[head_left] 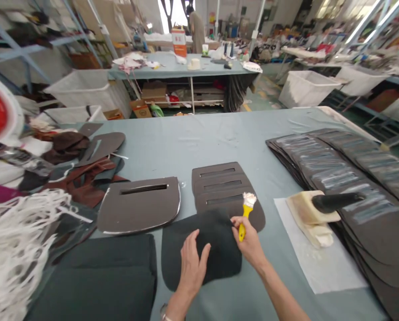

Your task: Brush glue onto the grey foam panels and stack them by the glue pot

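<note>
A dark fabric panel (pixel 216 254) lies before me on the blue-green table. My left hand (pixel 193 263) rests on it, fingers apart, holding nothing. My right hand (pixel 248 238) grips a yellow brush (pixel 248 208), its white-smeared bristles pointing up and away, and the fingertips touch the panel's upper right corner. Just beyond, several grey-brown slotted pieces (pixel 219 183) overlap. One larger slotted piece (pixel 139 209) with white along its edge sits to the left. At the right, a cream container (pixel 308 207) with a black handle stands on a white sheet (pixel 333 272).
Stacked grey-brown pieces (pixel 363 196) with glossy streaks cover the right side. Folded dark fabric (pixel 102 276) lies at the lower left, beside white strips (pixel 15 245) and brown scraps. Beyond are another table (pixel 146 73), white bins (pixel 306 87) and a person (pixel 197 33).
</note>
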Tool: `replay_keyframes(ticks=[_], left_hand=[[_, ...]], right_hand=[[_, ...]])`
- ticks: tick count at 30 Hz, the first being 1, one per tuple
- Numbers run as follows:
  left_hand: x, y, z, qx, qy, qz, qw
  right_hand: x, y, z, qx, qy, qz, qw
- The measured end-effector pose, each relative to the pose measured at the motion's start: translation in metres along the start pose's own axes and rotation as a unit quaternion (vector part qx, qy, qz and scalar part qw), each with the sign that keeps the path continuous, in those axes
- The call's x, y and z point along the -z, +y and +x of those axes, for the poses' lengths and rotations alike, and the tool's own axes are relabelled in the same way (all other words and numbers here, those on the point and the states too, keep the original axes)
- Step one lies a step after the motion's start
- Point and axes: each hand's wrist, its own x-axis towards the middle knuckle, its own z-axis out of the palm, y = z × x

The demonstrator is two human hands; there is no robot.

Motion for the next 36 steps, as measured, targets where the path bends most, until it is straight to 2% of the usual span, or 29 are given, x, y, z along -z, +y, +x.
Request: replay_keyframes(ticks=[2, 4, 8, 12, 17, 21, 27, 31, 34, 36], left_hand=[[-0.016, -0.004, -0.005, -0.085, -0.037, 0.12, 0.988], [-0.028, -0.007, -0.011, -0.15, -0.071, 0.211, 0.963], [-0.041, -0.009, -0.016, -0.217, -0.09, 0.312, 0.921], [-0.047, -0.008, -0.007, -0.231, -0.085, 0.342, 0.907], [-0.052, -0.005, 0.011, -0.232, -0.085, 0.347, 0.905], [-0.055, -0.003, 0.016, -0.235, -0.085, 0.349, 0.903], [-0.058, -0.011, 0.015, -0.254, -0.073, 0.34, 0.902], [-0.062, -0.012, 0.01, -0.25, -0.049, 0.297, 0.92], [-0.071, 0.008, 0.0, -0.241, -0.045, 0.212, 0.946], [-0.079, 0.034, -0.009, -0.246, -0.081, 0.138, 0.956]], right_hand=[[0.03, 0.033, 0.004, -0.02, 0.032, -0.053, 0.998], [0.052, 0.064, 0.004, -0.03, 0.061, -0.102, 0.992], [0.073, 0.103, 0.003, -0.021, 0.084, -0.174, 0.981], [0.074, 0.117, 0.005, -0.012, 0.099, -0.242, 0.965], [0.073, 0.125, 0.01, -0.014, 0.096, -0.291, 0.952], [0.073, 0.13, 0.011, -0.022, 0.091, -0.322, 0.942], [0.076, 0.124, 0.013, -0.049, 0.098, -0.336, 0.935], [0.075, 0.097, 0.003, -0.003, 0.143, -0.305, 0.942], [0.071, 0.058, -0.026, 0.023, 0.184, -0.236, 0.954], [0.069, 0.024, -0.054, 0.022, 0.24, -0.176, 0.954]])
